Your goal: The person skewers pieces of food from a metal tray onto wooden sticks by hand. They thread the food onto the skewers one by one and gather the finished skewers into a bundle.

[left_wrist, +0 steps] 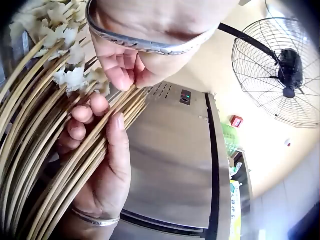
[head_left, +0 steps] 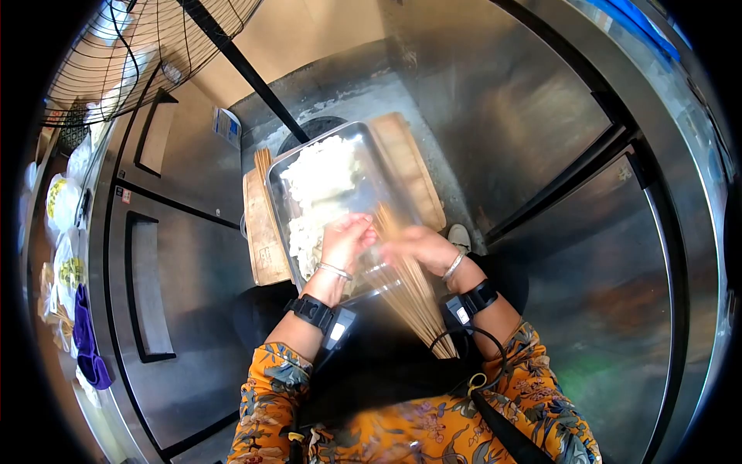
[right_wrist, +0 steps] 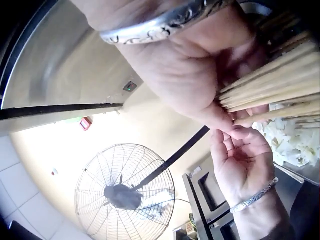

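A bundle of thin wooden skewers (head_left: 417, 298) (left_wrist: 75, 165) (right_wrist: 280, 87) lies in the right hand (head_left: 423, 251) (left_wrist: 107, 175) (right_wrist: 195, 75), its fingers and thumb curled round it. In the left wrist view, the left hand (head_left: 346, 241) (left_wrist: 137, 65) (right_wrist: 247, 162) pinches the end of a skewer between thumb and finger, close beyond the right thumb. The fingertips of both hands meet at the skewer ends in the right wrist view. Beneath the hands is a metal tray (head_left: 380, 166) with white, flaky pieces (head_left: 321, 174) (left_wrist: 72, 77) (right_wrist: 292, 142).
The tray rests on a wooden board (head_left: 413, 166), with more skewers (head_left: 263, 164) along its left edge. Steel cabinets (head_left: 182, 286) (left_wrist: 167, 160) stand on both sides. A wire fan (head_left: 143, 58) (left_wrist: 288, 65) (right_wrist: 122, 192) on a black pole rises beyond the tray.
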Demonstrator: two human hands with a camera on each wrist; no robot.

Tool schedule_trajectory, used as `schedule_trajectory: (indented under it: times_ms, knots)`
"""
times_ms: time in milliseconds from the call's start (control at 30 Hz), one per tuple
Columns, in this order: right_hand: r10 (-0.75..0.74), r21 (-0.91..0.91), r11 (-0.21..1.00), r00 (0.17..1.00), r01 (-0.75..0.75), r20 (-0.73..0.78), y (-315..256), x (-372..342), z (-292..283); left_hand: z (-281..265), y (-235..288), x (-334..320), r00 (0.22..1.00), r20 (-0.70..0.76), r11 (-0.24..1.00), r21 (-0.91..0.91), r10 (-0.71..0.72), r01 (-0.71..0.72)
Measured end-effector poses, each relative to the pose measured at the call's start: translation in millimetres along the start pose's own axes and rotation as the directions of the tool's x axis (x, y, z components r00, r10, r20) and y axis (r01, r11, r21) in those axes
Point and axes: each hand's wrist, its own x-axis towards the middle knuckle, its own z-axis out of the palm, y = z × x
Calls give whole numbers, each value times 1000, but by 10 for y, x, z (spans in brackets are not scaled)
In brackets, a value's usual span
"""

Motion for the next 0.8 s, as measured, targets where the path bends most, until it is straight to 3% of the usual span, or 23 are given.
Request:
schedule_trajectory:
  times_ms: [33, 167, 267, 367, 433, 467, 500, 567, 700, 733, 800]
  knots:
    - [-11, -70, 997, 1000, 10, -26, 29, 18, -18, -19, -14, 7, 999, 0, 999, 25, 32, -32]
    - [-15, -4, 1000, 999, 15, -28, 93, 45, -40, -16, 1, -35, 988, -2, 982, 117, 152, -150]
    - [-6, -2, 1000, 1000, 6, -12, 125, 73, -44, -45, -61, 5, 989, 10, 980, 134, 146, -146]
    - [-1, -37, 999, 1000, 1, -9, 81, 41, -35, -149, -10, 84, 997, 65, 987, 156, 35, -45]
    - [17, -55, 998, 1000, -18, -26, 73, 30, -52, -405, 6, 351, 966, 72, 921, 290, 248, -258]
    - [29, -72, 997, 999, -32, -35, 64, 23, -64, -554, -5, 495, 933, 88, 864, 356, 348, -356]
    - [41, -89, 995, 998, -45, -45, 50, 20, -83, -699, -30, 622, 887, 135, 704, 561, 441, -435]
    - [49, -94, 994, 998, -52, -41, 49, 40, -125, -886, -48, 830, 770, 297, 241, 833, 565, -498]
    - [38, -66, 997, 999, -39, -23, 87, 76, -133, -770, 10, 812, 720, 597, -273, 802, 355, -531]
    - [36, -68, 997, 999, -38, -29, 86, 78, -128, -711, 17, 797, 780, 533, -211, 846, 329, -489]
    - [9, -40, 999, 999, -11, -46, 91, 72, -101, -561, 96, 756, 836, 472, -233, 878, 281, -418]
